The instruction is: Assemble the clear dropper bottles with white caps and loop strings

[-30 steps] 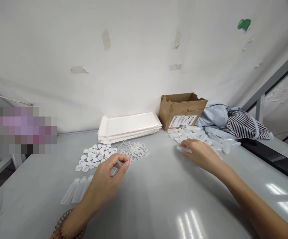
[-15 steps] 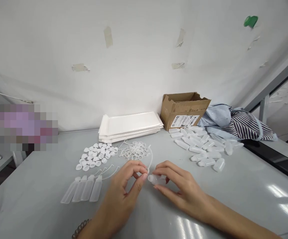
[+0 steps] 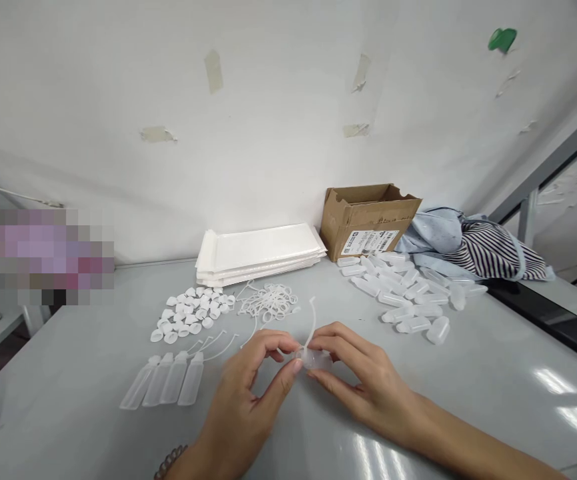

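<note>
My right hand (image 3: 363, 380) pinches a small clear plastic bottle (image 3: 313, 360) just above the grey table (image 3: 318, 427). My left hand (image 3: 253, 393) meets it at the bottle's neck, fingers pinched on a thin white ring strap (image 3: 310, 323) that sticks upward. To the left, several finished flat bottles (image 3: 166, 380) lie side by side with straps trailing. Behind them lies a scatter of white caps (image 3: 193, 313) and a tangle of white ring straps (image 3: 268, 301). A pile of empty clear bottles (image 3: 408, 293) lies to the right.
A stack of white sheets (image 3: 258, 253) and an open cardboard box (image 3: 368, 217) stand against the white wall. Blue and striped cloth (image 3: 473, 250) is bunched at the right, beside a dark rail at the table's edge.
My right hand took a bottle from the right pile and brought it to the middle. My left hand brought a strap from the tangle to meet it; the strap now points upward at the neck.
</note>
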Tool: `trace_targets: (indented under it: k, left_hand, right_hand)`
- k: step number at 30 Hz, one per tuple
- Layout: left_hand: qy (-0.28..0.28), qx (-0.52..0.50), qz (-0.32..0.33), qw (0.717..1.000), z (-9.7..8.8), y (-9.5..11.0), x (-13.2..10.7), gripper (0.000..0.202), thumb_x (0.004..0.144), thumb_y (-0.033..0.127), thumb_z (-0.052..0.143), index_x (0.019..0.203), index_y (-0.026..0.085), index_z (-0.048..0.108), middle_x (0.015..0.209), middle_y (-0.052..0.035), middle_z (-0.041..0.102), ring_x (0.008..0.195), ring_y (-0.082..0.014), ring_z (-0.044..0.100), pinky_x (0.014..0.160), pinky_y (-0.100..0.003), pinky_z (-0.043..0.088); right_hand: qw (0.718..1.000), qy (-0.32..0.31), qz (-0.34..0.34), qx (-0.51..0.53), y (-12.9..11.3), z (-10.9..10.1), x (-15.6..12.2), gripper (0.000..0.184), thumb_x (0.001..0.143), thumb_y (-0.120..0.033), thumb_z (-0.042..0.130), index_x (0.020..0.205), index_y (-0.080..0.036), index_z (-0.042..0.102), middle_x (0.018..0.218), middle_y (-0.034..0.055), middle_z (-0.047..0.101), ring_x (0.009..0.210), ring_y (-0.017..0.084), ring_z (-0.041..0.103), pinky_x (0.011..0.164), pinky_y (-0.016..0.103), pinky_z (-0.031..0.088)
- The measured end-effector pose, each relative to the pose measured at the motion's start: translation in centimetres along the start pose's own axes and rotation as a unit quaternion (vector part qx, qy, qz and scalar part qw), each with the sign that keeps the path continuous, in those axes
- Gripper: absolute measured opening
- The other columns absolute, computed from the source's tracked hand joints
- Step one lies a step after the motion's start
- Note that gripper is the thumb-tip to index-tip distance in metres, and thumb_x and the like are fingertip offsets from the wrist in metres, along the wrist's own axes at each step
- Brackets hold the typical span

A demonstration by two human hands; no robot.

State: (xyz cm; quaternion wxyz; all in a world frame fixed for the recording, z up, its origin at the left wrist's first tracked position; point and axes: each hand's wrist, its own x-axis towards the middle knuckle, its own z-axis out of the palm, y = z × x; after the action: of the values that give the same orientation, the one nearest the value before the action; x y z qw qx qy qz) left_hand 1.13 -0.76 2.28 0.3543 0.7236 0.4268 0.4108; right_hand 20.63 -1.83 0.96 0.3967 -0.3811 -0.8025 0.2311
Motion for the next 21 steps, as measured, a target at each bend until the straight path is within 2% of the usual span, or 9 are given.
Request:
trace_targets:
  k: [12,19,21]
  left_hand:
    - [-0.029,-0.047,-0.021,0.998,-0.18,0.15,0.30,0.010,0.084,0.022,0.061,0.092,0.025,0.066,0.089,-0.0002,0.067,0.080,-0.0151,0.060,0.075,-0.028,0.052]
    - [-0.032,-0.125,-0.122,0.984,-0.26,-0.14,0.35,0.011,0.078,0.029,0.068,0.088,0.025,0.069,0.090,-0.0004,0.068,0.079,-0.0158,0.062,0.078,-0.029,0.054]
    - [-0.040,-0.133,-0.134,0.981,-0.27,-0.23,0.41,0.012,0.078,0.030,0.068,0.089,0.026,0.070,0.091,0.0001,0.069,0.078,-0.0155,0.062,0.077,-0.028,0.054]
  right_hand:
    - [1.000,0.011,0.010,0.008,-0.20,0.17,0.11,0.021,0.088,-0.017,0.058,0.108,-0.020,0.055,0.096,0.0059,0.060,0.085,0.016,0.061,0.072,0.028,0.056]
    - [0.997,0.024,0.058,0.040,-0.78,0.28,0.05,0.014,0.086,-0.021,0.062,0.099,-0.019,0.058,0.093,0.0060,0.062,0.082,0.015,0.062,0.063,0.023,0.056]
    - [0.996,0.025,0.071,0.053,-0.87,0.28,0.08,0.014,0.085,-0.023,0.063,0.098,-0.019,0.059,0.093,0.0058,0.062,0.081,0.014,0.062,0.062,0.022,0.057]
